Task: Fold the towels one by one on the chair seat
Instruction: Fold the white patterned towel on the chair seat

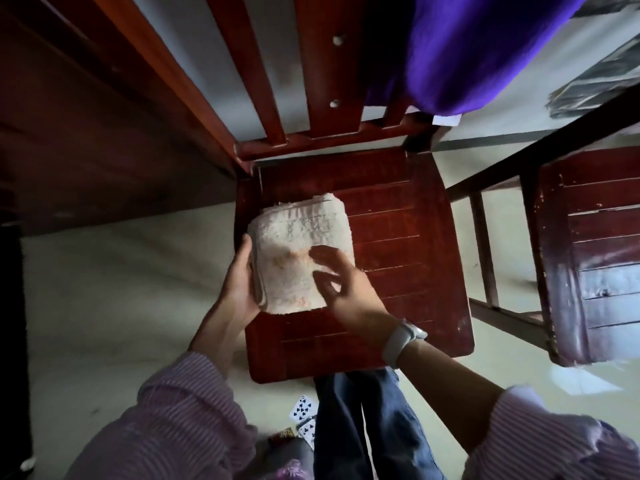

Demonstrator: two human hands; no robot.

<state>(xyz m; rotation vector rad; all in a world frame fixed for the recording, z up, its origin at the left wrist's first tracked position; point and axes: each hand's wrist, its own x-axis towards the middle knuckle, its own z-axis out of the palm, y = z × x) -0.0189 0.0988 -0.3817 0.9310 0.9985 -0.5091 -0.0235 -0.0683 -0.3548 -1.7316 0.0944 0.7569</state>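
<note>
Striped sleeves nearest; left hand (239,282) cups folded pink towel's (298,251) left edge, right hand (341,285) hovers spread over its near-right corner; towel on chair seat (408,244), left side, long axis running away from person

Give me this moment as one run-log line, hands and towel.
left hand: holds towel edge | right hand: open over towel | towel: folded, on chair seat | purple cloth: on chair back
</note>
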